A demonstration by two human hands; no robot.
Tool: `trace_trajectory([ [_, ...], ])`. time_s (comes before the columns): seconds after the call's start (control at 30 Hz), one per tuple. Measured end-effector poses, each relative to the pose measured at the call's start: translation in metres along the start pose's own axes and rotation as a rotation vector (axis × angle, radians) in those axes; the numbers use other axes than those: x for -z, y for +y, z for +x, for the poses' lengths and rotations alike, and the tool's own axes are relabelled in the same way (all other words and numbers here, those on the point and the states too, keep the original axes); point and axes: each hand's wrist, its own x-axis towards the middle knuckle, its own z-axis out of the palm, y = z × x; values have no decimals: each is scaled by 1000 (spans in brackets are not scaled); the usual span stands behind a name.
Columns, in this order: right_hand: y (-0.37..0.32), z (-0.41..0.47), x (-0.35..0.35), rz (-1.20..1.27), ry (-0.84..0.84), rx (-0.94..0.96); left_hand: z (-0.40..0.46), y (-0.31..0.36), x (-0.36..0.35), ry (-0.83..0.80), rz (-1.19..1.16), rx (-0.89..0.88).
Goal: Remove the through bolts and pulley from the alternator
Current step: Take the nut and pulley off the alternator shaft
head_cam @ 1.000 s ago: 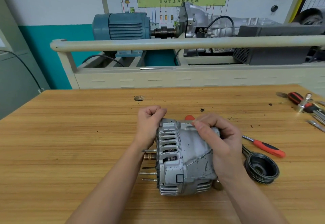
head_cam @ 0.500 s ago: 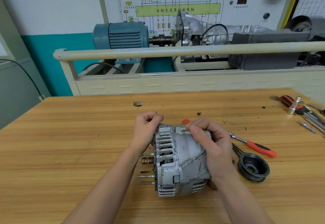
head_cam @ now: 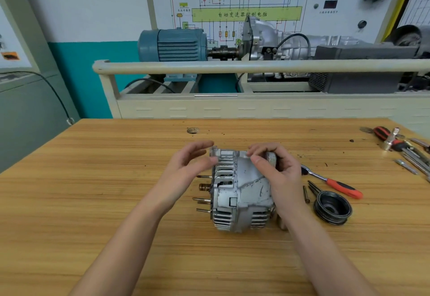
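I see the alternator (head_cam: 242, 193) lying on its side mid-bench (head_cam: 93, 202), with the pulley (head_cam: 332, 207) already off to its right. My left hand (head_cam: 186, 167) hovers slack-fingered at its rear end, holding nothing, while my right hand (head_cam: 277, 170) curls over the housing's top.

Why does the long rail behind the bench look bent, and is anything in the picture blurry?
Head view: the wide-angle lens bows the rail and the bench's far edge; the left hand is smeared by motion, the alternator and pulley stay sharp; lighting is soft and even, shadows faint.
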Motion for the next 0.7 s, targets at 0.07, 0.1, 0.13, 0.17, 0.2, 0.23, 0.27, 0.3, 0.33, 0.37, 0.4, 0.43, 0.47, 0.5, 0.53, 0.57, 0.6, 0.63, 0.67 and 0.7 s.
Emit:
trace_trajectory([
  [0.07,0,-1,-1,-56,-1,-11,-13,1,-1,-77,74,32],
  [0.1,-1,-1,-1,-63,4,-30,-17,-1,-4,-118,107,45],
  [0.13,-2,-1,-2,-59,7,-58,-21,-2,-8,-144,136,51],
  [0.17,-3,-1,-2,-60,11,-82,-23,-4,-13,-150,168,48],
  [0.2,-4,-1,-3,-75,14,-96,-24,-6,-17,-136,195,35],
  [0.23,-5,-1,-4,-103,19,-102,-23,-9,-21,-112,216,15],
  [0.27,-6,-1,-5,-127,30,-113,-22,-11,-23,-90,236,-5],
  [0.3,-7,-1,-6,-141,41,-135,-21,-13,-25,-74,256,-20],
  [0.33,-7,0,-6,-149,54,-169,-20,-14,-27,-63,279,-31],
  [0.37,-7,1,-6,-155,65,-211,-19,-15,-28,-59,297,-42],
  [0.4,-7,3,-7,-163,78,-254,-18,-16,-30,-63,312,-57],
  [0.43,-8,4,-7,-163,86,-295,-18,-16,-31,-71,318,-73],
  [0.47,-8,5,-8,-155,89,-331,-17,-17,-32,-82,322,-84],
  [0.5,-9,6,-8,-141,84,-359,-16,-17,-32,-96,331,-89],
  [0.53,-10,7,-9,-134,74,-383,-15,-17,-31,-115,353,-90],
  [0.57,-11,8,-8,-131,63,-403,-13,-18,-30,-137,388,-93],
  [0.6,-11,9,-7,-129,50,-425,-12,-17,-28,-167,430,-100],
  [0.63,-11,11,-7,-127,39,-446,-11,-17,-26,-200,473,-105],
  [0.67,-11,12,-6,-126,30,-464,-10,-16,-25,-228,510,-105],
  [0.7,-12,13,-6,-136,21,-473,-8,-15,-25,-243,535,-102],
])
